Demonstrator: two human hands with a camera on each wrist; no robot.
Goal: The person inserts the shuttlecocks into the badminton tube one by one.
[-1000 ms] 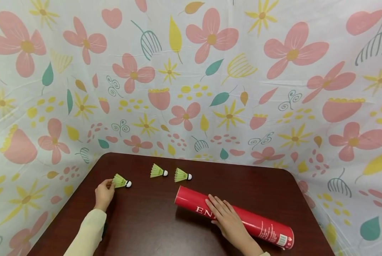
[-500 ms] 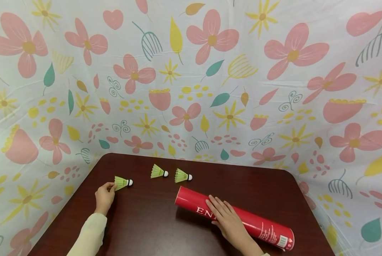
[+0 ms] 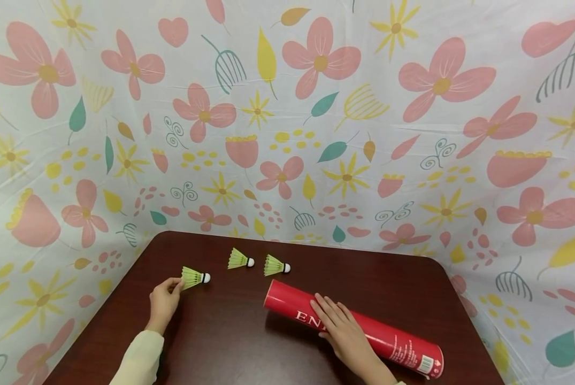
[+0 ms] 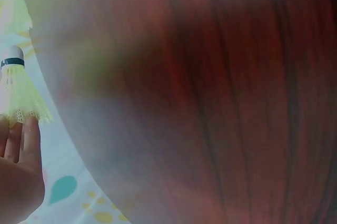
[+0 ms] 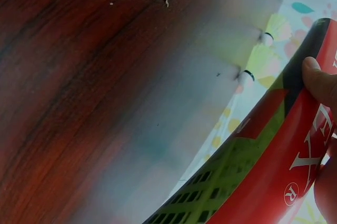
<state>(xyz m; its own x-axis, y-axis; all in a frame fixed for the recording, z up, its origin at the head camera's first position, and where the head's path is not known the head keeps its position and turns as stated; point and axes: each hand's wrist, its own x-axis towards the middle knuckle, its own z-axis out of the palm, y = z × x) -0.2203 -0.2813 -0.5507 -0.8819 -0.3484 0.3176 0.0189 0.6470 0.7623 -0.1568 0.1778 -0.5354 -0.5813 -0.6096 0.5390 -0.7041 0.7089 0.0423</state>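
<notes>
pinching the flared edge of a yellow shuttlecock [image 3: 191, 277] is the left hand [image 3: 164, 303], thumb and fingertips clamped together on the rim of its skirt; the shuttlecock lies just past those fingertips, white rounded head pointing away from them, over the left part of the table [image 3: 229, 326]. can't tell if it touches the wood. the right hand [image 3: 342, 331] rests across a red tube [image 3: 388, 336], fingers long and nearly straight over the top, slightly apart, thumb [image 5: 318, 79] against the side in the right wrist view. held shuttlecock well apart from the right fingers. materials: skirt is thin, ribbed, netlike, cone-shaped, black band next to the smooth head. a second shuttlecock [image 3: 239, 259] and a third shuttlecock [image 3: 275, 266] lie on their sides near the far edge, heads likewise to the right. tube is a long glossy cylinder, slanted, white lettering, barcode [image 3: 426, 364] by its right end, green and black print on its side. table dark reddish brown, shiny, streaked grain, rounded corners. cream sleeve [image 3: 140, 358] on the left arm. creased white cloth [image 3: 403, 176] behind, printed with pink flowers, yellow blooms, teal leaves.
</notes>
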